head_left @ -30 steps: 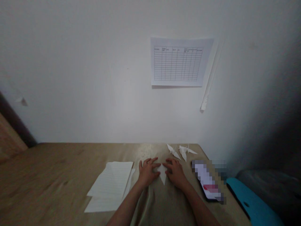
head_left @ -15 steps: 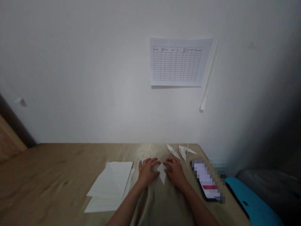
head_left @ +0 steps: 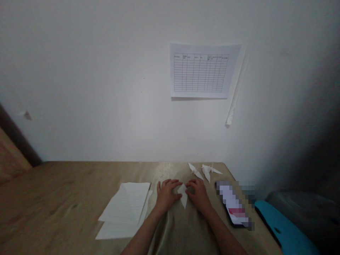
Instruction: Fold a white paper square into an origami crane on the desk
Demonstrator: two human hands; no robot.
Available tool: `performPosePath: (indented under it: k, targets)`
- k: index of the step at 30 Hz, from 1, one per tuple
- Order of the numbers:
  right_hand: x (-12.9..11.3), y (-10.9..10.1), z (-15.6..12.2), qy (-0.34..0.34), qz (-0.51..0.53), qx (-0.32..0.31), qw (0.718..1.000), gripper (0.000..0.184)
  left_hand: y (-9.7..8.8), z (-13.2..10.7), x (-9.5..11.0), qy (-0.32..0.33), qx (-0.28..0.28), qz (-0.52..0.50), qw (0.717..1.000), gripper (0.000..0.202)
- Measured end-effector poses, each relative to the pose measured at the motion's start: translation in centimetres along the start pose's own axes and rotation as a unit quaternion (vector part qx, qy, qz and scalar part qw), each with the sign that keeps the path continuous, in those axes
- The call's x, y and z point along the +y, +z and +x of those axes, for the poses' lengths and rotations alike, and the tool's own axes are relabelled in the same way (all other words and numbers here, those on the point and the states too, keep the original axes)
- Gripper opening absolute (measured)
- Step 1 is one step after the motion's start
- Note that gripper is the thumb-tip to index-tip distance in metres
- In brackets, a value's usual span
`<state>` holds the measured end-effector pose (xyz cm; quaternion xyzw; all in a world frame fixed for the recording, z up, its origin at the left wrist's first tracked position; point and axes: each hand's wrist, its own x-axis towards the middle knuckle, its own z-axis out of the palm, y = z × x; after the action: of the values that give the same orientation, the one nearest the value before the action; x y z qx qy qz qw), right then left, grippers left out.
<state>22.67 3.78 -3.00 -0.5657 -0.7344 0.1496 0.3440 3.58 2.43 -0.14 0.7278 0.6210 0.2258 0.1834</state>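
A small white piece of folded paper (head_left: 184, 197), shaped like a kite with its long point toward me, lies on the table between my hands. My left hand (head_left: 168, 193) grips its left side, thumb on the edge and fingertips near the top corner. From the other side my right hand (head_left: 197, 193) holds it in the same way, thumb and fingers bent around the right edge. Just beyond my right hand sit several folded paper cranes (head_left: 206, 170), a separate one (head_left: 196, 171) to their left.
Lined paper sheets (head_left: 124, 202) are stacked left of my hands. A phone (head_left: 233, 205) with a blurred screen lies to the right, near the table (head_left: 66, 205) edge. Beyond that edge is a blue object (head_left: 287, 226). A printed chart (head_left: 200, 72) hangs on the wall.
My hands have barely moved, with the fingertips shifting slightly at the top of the folded paper. The paper and the things around it stay in place.
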Motion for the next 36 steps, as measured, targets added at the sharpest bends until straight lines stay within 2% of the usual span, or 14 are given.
performPosePath:
  k: [8, 18, 24, 31, 36]
  targets:
    - [-0.4, -0.1, -0.2, -0.016, 0.001, -0.012, 1.0, 0.017, 0.5, 0.0, 0.1, -0.002, 0.052, -0.01, 0.999, 0.018]
    - [-1.1, -0.5, -0.3, -0.016, -0.02, -0.021, 0.999, 0.009, 0.0, 0.0, 0.6, -0.015, 0.038, -0.006, 0.999, 0.018]
    - [-1.3, -1.1, -0.6, -0.047, -0.039, -0.018, 0.998, 0.016, -0.5, -0.3, 0.7, -0.007, 0.021, -0.002, 1.0, 0.022]
    - [-1.5, -1.7, -0.8, -0.079, -0.053, -0.036, 0.995, 0.024, -0.9, -0.7, 0.4, 0.007, 0.005, -0.003, 1.0, 0.016]
    - [-1.1, -1.9, -0.8, -0.094, -0.048, -0.055, 0.993, 0.022, -1.0, -0.8, -0.1, 0.036, 0.001, 0.023, 0.999, 0.015]
